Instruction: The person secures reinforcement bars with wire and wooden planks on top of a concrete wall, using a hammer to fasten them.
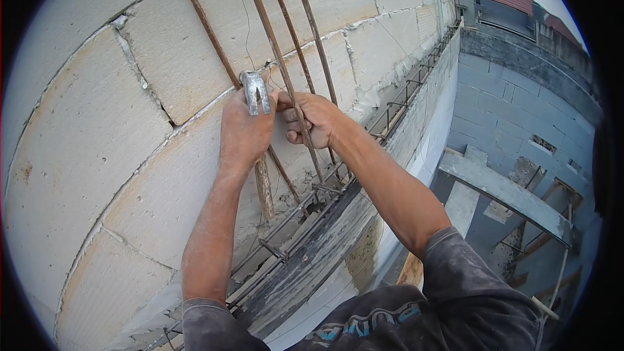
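Rebar rod point(266, 26), the second from the left of four rusty ones, slants on its long axis from eleven o'clock down to five o'clock, standing out from the wall of pale blocks point(166, 45). It crosses in front of the person's right hand point(314, 117), the nearer of the two, whose fingers bend in close beside it and appear to touch it. That hand is narrow, with lower fingers curled and thumb and forefinger stretched toward nine o'clock; whether they pinch anything cannot be told.

Just beyond them, at nine o'clock from the rod, the left hand point(246, 133) is wrapped around a claw hammer point(252, 83). The hammer's head sits above the fist with its split claw facing the camera, and its wooden handle point(264, 188) shows below, near six o'clock. The fingertips of both hands meet, or nearly meet, between hammer and rod.

The leftmost rod point(207, 26) runs behind the left hand on a similar slant. Thin wire point(248, 23) hangs above that hand at twelve o'clock. Toward five and six o'clock, a rebar cage point(278, 251) lies along the foot of the wall, stretching from one o'clock to seven.
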The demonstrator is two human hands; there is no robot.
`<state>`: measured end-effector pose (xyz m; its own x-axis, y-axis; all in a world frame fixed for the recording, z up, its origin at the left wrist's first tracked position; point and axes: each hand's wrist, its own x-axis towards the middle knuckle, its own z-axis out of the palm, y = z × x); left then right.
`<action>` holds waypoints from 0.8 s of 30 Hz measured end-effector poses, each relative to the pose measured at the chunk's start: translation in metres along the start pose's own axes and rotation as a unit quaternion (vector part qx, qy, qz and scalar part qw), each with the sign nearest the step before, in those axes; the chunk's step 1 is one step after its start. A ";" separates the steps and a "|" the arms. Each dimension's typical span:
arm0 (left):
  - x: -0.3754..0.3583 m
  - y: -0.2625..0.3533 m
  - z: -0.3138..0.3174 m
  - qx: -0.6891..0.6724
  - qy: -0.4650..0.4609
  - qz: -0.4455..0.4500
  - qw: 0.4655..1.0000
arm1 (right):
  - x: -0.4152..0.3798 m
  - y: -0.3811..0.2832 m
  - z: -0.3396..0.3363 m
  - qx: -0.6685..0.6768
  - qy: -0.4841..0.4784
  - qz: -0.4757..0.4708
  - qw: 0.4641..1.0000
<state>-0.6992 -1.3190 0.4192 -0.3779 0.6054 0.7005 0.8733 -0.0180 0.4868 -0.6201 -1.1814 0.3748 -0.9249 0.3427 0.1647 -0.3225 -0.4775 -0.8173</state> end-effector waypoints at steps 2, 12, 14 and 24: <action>0.000 -0.004 0.001 0.004 0.003 0.006 1.000 | -0.009 0.010 0.003 -0.045 0.085 -0.064 0.993; -0.001 0.005 -0.001 -0.029 -0.028 -0.066 0.997 | -0.026 -0.001 0.011 -0.184 0.032 -0.231 0.955; 0.001 0.006 -0.002 -0.030 -0.038 -0.074 0.996 | -0.029 -0.013 0.014 -0.240 0.024 -0.204 0.949; -0.001 -0.003 0.001 -0.028 -0.006 -0.026 0.999 | -0.014 -0.004 0.022 -0.219 0.114 -0.268 0.931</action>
<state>-0.7007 -1.3187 0.4163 -0.4178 0.6168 0.6671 0.8340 -0.0308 0.5508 -0.6105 -1.2019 0.3880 -0.5720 0.6242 0.5321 -0.5661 0.1690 -0.8068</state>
